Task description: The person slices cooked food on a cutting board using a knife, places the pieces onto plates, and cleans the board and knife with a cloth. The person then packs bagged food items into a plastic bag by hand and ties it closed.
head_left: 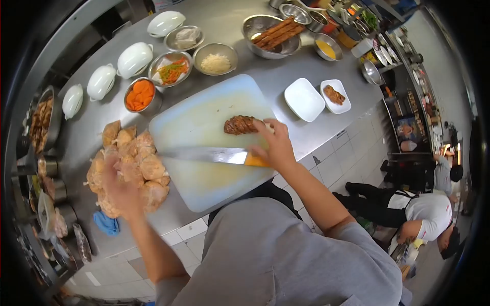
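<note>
A browned piece of meat with slice marks (239,125) lies on the white cutting board (204,109). My right hand (277,144) is at its right end, fingers apart and thumb spread, with the fingertips touching or just above the meat. A knife (219,155) rests flat across the board, its yellow handle beside my right thumb and partly hidden by the hand. To the left, my left hand (121,189) is smeared by motion over a heap of tied plastic bags of pale orange food (150,166); whether it touches them I cannot tell.
Beyond the board stand bowls of carrots (140,95), vegetable strips (172,69), a pale shredded food (216,61) and long brown pieces (278,34). White dishes (304,99) sit at the right, a blue cloth (106,223) at lower left. Other people (426,214) are at far right.
</note>
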The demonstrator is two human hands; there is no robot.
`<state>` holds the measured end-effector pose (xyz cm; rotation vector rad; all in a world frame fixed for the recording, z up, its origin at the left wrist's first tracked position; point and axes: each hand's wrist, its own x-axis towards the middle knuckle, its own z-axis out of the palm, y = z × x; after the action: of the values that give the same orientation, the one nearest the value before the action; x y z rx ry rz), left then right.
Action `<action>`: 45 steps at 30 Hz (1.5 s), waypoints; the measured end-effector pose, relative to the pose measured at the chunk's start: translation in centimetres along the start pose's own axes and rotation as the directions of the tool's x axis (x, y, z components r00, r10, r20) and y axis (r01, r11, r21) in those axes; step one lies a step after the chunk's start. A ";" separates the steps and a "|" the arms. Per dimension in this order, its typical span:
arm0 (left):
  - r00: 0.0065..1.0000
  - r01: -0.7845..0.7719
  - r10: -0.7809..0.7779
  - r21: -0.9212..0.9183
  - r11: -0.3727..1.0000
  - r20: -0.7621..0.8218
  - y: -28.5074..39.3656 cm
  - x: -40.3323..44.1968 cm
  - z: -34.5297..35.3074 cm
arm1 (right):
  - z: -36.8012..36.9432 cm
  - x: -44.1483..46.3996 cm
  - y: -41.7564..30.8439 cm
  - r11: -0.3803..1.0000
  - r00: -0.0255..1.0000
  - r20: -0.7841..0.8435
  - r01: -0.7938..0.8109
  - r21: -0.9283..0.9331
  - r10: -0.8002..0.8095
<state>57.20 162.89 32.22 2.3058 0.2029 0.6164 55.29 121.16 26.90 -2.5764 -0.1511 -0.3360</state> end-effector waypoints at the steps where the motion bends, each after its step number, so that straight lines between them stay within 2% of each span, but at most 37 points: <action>1: 0.954 -0.049 0.093 -0.158 0.986 0.286 6.6 0.3 3.7 | 0.0 1.0 0.5 1.000 1.000 -0.012 -0.010 -0.004 0.010; 2: 0.835 -0.364 0.409 -0.186 0.912 0.368 8.1 0.2 8.1 | 0.2 2.0 0.9 0.998 0.998 0.031 -0.059 0.005 0.059; 3: 0.696 -0.423 0.509 -0.284 0.861 0.507 10.3 0.1 11.7 | 0.5 2.7 1.1 0.994 0.991 0.072 -0.111 0.013 0.110; 4: 0.606 -0.445 0.544 -0.321 0.836 0.580 11.3 -0.2 15.1 | 0.8 3.2 1.3 0.992 0.990 0.056 -0.127 0.011 0.126; 5: 0.504 -0.467 0.579 -0.361 0.807 0.641 12.1 -0.7 18.0 | 1.1 3.8 1.7 0.996 0.984 0.161 -0.084 0.010 0.081; 6: 0.482 -0.481 0.601 -0.381 0.789 0.637 12.5 -1.0 19.7 | 1.3 4.4 2.1 0.999 0.964 0.263 -0.043 0.009 0.040; 8: 0.262 -0.336 0.469 -0.376 0.864 0.843 12.7 -0.5 22.9 | 2.6 5.0 3.3 0.999 0.942 0.334 -0.009 -0.048 0.025; 9: 0.299 -0.412 0.525 -0.388 0.824 0.797 12.0 -0.5 24.3 | 3.7 4.8 4.3 1.000 0.960 0.278 0.013 -0.008 -0.010; 10: 0.278 -0.430 0.540 -0.400 0.809 0.794 12.9 -0.6 24.5 | 4.4 4.4 5.0 0.999 0.974 0.222 0.040 0.033 -0.047; 12: 0.251 -0.250 0.468 -0.410 0.877 0.848 15.5 -0.6 24.4 | 3.3 3.6 5.7 0.998 0.974 0.224 0.000 0.060 -0.013; 13: 0.224 -0.201 0.391 -0.351 0.915 0.893 17.0 -0.8 24.6 | 2.7 3.7 6.3 0.996 0.968 0.251 -0.024 0.089 0.001; 14: 0.212 -0.217 0.389 -0.345 0.913 0.896 18.6 -0.9 25.4 | 1.6 3.9 7.3 0.994 0.971 0.238 -0.033 0.101 0.008; 16: 0.230 -0.404 0.456 -0.342 0.848 0.860 21.5 -1.5 27.2 | -0.8 3.8 9.9 0.995 0.986 0.166 -0.039 0.088 0.024; 17: 0.221 -0.412 0.449 -0.334 0.848 0.866 23.2 -1.7 28.5 | -1.9 4.1 11.9 0.993 0.998 0.063 -0.004 0.116 -0.004; 19: 0.239 -0.494 0.612 -0.448 0.745 0.754 27.2 -1.7 32.2 | -7.3 5.5 14.9 0.991 0.996 0.052 -0.073 0.114 0.067; 22: 0.238 -0.564 0.591 -0.385 0.730 0.771 32.3 -2.8 38.2 | -9.5 7.2 21.2 0.991 0.990 0.067 -0.128 0.030 0.126; 24: 0.191 -0.565 0.603 -0.415 0.713 0.775 32.3 -3.9 42.7 | -9.2 6.8 24.4 0.984 0.979 0.102 -0.177 -0.024 0.179; 26: 0.113 -0.593 0.493 -0.339 0.731 0.863 32.0 -4.6 45.5 | -8.3 5.8 26.6 0.994 0.995 0.050 -0.082 -0.068 0.085; 27: 0.108 -0.594 0.489 -0.338 0.730 0.865 32.2 -4.7 45.7 | -9.4 5.5 26.6 0.994 0.995 0.050 -0.086 -0.063 0.090; 29: 0.205 -0.624 0.677 -0.438 0.647 0.707 31.8 -5.2 44.6 | -11.6 3.5 26.2 0.999 0.945 -0.323 -0.044 0.006 0.044; 30: 0.203 -0.625 0.671 -0.433 0.650 0.713 31.9 -5.0 43.6 | -11.8 2.0 26.9 0.999 0.946 -0.321 -0.047 0.015 0.049; 32: 0.514 -0.726 0.674 -0.150 0.671 0.531 31.7 -4.2 41.5 | -12.0 -1.0 29.1 0.956 0.875 -0.399 -0.205 0.212 0.276; 33: 0.511 -0.728 0.675 -0.150 0.669 0.532 31.0 -4.1 41.1 | -11.5 -1.8 30.0 0.955 0.873 -0.400 -0.206 0.214 0.278; 34: 0.645 -0.473 0.352 -0.008 0.881 0.678 30.2 -4.0 40.9 | -10.9 -2.6 30.9 0.685 0.690 -0.263 -0.451 0.572 0.674; 35: 0.662 -0.178 -0.019 0.182 0.967 0.749 29.2 -4.0 40.7 | -10.7 -3.0 31.4 0.240 0.419 0.017 -0.552 0.798 0.908; 36: 0.537 0.007 -0.099 0.113 0.994 0.838 27.6 -4.3 41.3 | -11.1 -2.6 31.5 0.244 0.418 0.008 -0.547 0.801 0.909; 37: 0.380 0.197 -0.130 0.057 0.979 0.916 26.7 -5.0 42.3 | -11.8 -1.8 31.7 -0.097 0.311 0.277 -0.488 0.867 0.909; 38: 0.433 0.235 -0.112 0.008 0.972 0.894 27.1 -6.0 42.5 | -12.7 -1.0 32.2 -0.423 0.232 0.524 -0.371 0.827 0.820; 39: 0.472 0.268 -0.091 -0.045 0.962 0.877 27.5 -7.4 42.7 | -12.3 -0.5 33.1 -0.347 0.281 0.524 -0.494 0.797 0.804; 40: 0.449 0.344 -0.104 -0.064 0.937 0.888 27.5 -8.1 43.1 | -11.2 -0.1 34.2 -0.266 0.312 0.528 -0.600 0.754 0.790; 41: 0.414 0.415 -0.115 -0.074 0.907 0.903 27.3 -8.2 43.7 | -10.3 -0.2 35.4 -0.208 0.364 0.515 -0.624 0.753 0.776; 42: 0.337 0.446 -0.130 -0.037 0.894 0.932 27.5 -8.3 44.0 | -10.2 -0.3 36.2 -0.147 0.411 0.504 -0.646 0.749 0.760; 43: 0.231 0.427 -0.134 0.024 0.904 0.964 28.2 -7.9 43.9 | -10.8 -0.4 36.4 -0.163 0.411 0.492 -0.618 0.769 0.767; 44: 0.191 0.398 -0.086 0.003 0.917 0.978 29.2 -8.0 43.8 | -11.4 -0.8 36.3 -0.177 0.416 0.484 -0.590 0.788 0.770; 45: 0.151 0.464 -0.157 0.070 0.883 0.976 30.1 -8.0 43.6 | -11.9 -1.4 36.3 -0.179 0.404 0.462 -0.568 0.803 0.790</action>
<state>70.49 111.76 23.07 1.8453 -0.0242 -1.0728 57.76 83.95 18.40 -1.0320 0.9453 -0.0033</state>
